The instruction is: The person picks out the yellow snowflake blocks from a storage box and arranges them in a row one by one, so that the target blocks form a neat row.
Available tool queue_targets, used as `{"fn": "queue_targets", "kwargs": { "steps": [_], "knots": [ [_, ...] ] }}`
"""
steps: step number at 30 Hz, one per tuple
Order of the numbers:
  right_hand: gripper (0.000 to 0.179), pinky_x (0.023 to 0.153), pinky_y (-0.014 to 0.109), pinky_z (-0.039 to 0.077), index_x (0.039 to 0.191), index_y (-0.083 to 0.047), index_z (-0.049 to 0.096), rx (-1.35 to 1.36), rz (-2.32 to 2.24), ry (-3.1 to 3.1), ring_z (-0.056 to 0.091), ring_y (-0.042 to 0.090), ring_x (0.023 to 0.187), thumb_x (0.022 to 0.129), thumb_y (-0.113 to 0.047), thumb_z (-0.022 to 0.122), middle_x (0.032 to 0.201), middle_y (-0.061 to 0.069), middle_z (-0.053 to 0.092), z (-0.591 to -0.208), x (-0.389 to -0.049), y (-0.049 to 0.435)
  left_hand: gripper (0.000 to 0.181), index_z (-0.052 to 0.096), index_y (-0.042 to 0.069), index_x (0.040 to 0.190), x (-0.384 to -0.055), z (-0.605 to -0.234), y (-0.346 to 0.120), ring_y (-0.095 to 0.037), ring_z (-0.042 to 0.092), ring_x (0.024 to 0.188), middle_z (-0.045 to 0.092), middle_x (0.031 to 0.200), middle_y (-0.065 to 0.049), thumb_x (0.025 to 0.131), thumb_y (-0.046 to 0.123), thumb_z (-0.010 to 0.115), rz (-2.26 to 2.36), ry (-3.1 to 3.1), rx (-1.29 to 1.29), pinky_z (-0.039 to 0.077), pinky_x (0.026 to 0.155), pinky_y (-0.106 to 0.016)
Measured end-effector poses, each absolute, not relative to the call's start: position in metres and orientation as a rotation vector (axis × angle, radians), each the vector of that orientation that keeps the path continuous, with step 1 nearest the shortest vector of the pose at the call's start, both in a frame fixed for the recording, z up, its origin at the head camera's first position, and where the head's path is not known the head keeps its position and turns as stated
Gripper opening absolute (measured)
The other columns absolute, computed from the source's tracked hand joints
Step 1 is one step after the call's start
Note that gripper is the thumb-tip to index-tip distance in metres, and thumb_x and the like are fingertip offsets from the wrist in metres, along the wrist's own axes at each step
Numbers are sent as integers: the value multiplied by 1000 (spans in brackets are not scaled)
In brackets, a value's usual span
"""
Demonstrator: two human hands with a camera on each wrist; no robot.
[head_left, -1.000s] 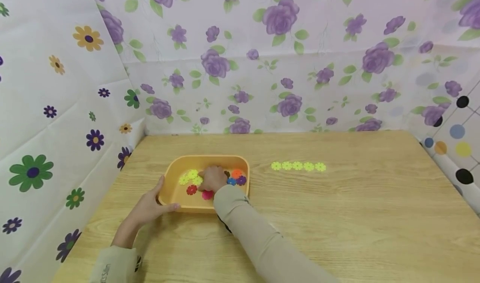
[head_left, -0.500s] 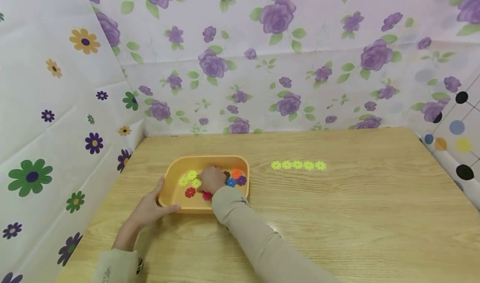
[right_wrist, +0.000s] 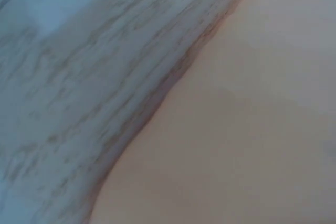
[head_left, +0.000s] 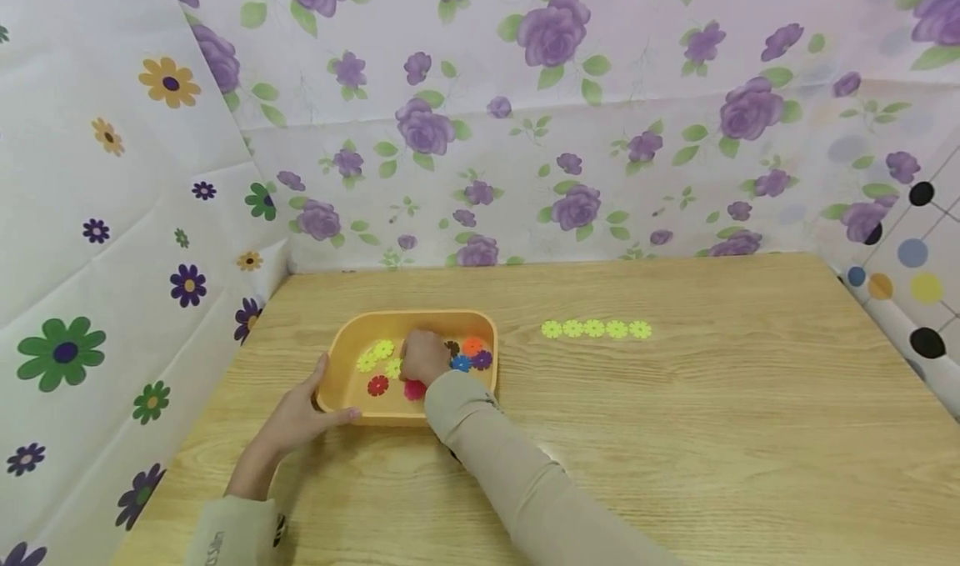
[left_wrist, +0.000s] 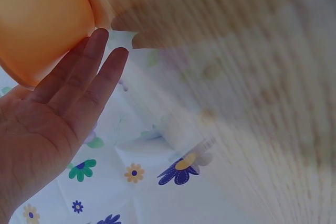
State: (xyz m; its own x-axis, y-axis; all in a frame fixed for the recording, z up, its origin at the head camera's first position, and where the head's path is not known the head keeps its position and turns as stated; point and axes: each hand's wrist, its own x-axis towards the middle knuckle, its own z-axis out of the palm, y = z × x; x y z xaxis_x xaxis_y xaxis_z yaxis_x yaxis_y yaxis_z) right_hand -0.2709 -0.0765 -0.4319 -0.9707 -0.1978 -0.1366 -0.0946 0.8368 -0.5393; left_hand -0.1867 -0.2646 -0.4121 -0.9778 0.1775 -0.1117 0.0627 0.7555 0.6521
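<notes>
Fingers of the right hand (head_left: 426,358) have tucked in beside yellow flower pieces (head_left: 383,349), any pinch hidden from view, suggesting handling is underway in the orange tray (head_left: 397,421), which the left hand (head_left: 292,420) grips.

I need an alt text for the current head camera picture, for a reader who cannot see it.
A person's right hand is inside an orange tray among colourful flower-shaped pieces, while the left hand touches the tray's near left corner. To the tray's right, five yellow pieces lie in a row on a wooden table, before a floral wall covering.
</notes>
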Motion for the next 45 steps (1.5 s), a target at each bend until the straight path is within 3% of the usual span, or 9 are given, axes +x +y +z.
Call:
{"fn": "queue_targets", "kwargs": {
  "steps": [2, 5, 8, 20, 39, 45],
  "knots": [
    [30, 39, 22, 38, 53, -12, 50, -199, -865, 2815, 43, 11, 50, 72, -11, 73, 55, -2, 47, -432, -270, -77, 108, 1, -5, 143, -186, -412, -265, -44, 18, 131, 9, 146, -29, 74, 37, 74, 1027, 2783, 185, 22, 103, -53],
    [41, 35, 21, 32, 48, -14, 34, -161, -887, 2804, 36, 11, 45, 75, -6, 64, 50, -1, 37, -432, -271, -77, 108, 1, -5, 143, -186, -411, -266, -43, 18, 131, 8, 146, -29, 74, 37, 74, 1027, 2785, 183, 22, 103, -53],
    [39, 35, 21, 32, 48, -14, 33, -146, -897, 2797, 38, 11, 45, 75, -3, 59, 51, 0, 39, -435, -275, -77, 108, 1, -5, 143, -186, -413, -266, -43, 18, 131, 9, 146, -29, 74, 38, 74, 1021, 2791, 193, 23, 103, -52],
    [48, 36, 19, 24, 43, -13, 30, -198, -1168, 2593, 23, 8, 36, 80, 3, 55, 39, -4, 24, -412, -265, -74, 107, 2, -5, 143, -187, -417, -265, -45, 18, 130, 10, 145, -30, 75, 38, 73, 1021, 2795, 203, 22, 103, -54],
    [46, 39, 19, 21, 44, -12, 30, -324, -1295, 2522, 15, 7, 39, 82, 3, 51, 41, -4, 21, -388, -258, -51, 107, 0, -4, 143, -188, -413, -265, -45, 16, 131, 7, 146, -29, 76, 40, 71, 1030, 2769, 173, 22, 103, -53],
    [42, 41, 19, 17, 44, -13, 30, -430, -1337, 2518, 14, 7, 42, 77, 7, 47, 41, -4, 22, -384, -255, -41, 107, 0, -5, 143, -187, -413, -264, -44, 17, 131, 7, 146, -29, 76, 38, 72, 1035, 2773, 184, 22, 103, -53]
  ]
}}
